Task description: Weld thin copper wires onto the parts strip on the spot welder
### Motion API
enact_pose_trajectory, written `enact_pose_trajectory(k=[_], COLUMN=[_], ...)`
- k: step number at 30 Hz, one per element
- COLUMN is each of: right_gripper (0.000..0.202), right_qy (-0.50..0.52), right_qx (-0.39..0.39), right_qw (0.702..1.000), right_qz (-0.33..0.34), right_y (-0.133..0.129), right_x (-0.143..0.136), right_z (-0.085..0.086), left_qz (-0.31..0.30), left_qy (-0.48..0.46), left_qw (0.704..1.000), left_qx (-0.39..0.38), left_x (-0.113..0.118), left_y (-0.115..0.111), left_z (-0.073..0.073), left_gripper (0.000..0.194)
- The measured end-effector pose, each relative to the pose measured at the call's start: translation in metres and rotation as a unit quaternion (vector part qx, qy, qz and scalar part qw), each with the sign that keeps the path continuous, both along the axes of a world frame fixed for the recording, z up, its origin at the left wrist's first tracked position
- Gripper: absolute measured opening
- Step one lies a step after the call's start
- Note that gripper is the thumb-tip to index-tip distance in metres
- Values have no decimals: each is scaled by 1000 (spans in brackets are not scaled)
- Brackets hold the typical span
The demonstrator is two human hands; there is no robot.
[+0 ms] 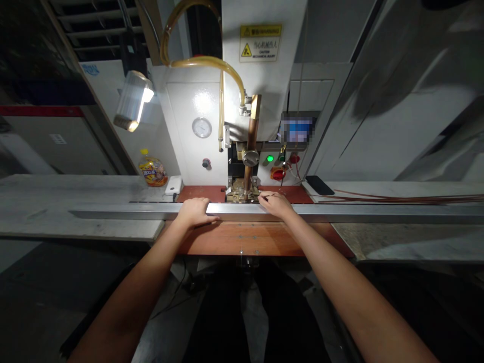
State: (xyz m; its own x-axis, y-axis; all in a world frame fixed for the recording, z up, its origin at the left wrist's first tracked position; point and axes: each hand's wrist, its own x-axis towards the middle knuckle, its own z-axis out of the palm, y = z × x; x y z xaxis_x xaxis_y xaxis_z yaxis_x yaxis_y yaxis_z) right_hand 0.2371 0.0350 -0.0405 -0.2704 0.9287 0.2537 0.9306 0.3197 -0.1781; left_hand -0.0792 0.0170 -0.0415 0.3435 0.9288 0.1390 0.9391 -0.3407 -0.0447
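Note:
A long silvery metal bar lies crosswise on the reddish-brown work plate. My left hand grips it left of the middle, fingers over the top and far side, thumb along the front. Right of the machine's copper electrode rod, my right hand rests at the bar's far edge with thumb and fingers pinched together. What the pinch holds is too small to make out. Just beyond the bar, the brass-coloured fixture sits under the rod's lower end.
A white machine with yellowish hoses rises behind. The lit lamp hangs at left. A drink bottle and white box stand on the left counter; a black phone and thin copper-coloured rods lie at right.

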Motion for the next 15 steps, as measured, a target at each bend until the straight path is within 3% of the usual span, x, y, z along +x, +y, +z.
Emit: enact_pose_trajectory(k=[9,15], right_gripper=[35,36], right_qy=[-5,-26], right_qx=[16,-15], right_qw=[1000,1000], right_qz=[24,-6], right_y=[2,-2], right_x=[1,-1], right_z=[-4,2], left_qz=[2,-3], left_qy=[13,11], left_qw=[1000,1000], left_qx=[15,23], left_x=[0,-2], left_y=[-1,-1], left_z=[-3,-6], left_gripper=[72,75])
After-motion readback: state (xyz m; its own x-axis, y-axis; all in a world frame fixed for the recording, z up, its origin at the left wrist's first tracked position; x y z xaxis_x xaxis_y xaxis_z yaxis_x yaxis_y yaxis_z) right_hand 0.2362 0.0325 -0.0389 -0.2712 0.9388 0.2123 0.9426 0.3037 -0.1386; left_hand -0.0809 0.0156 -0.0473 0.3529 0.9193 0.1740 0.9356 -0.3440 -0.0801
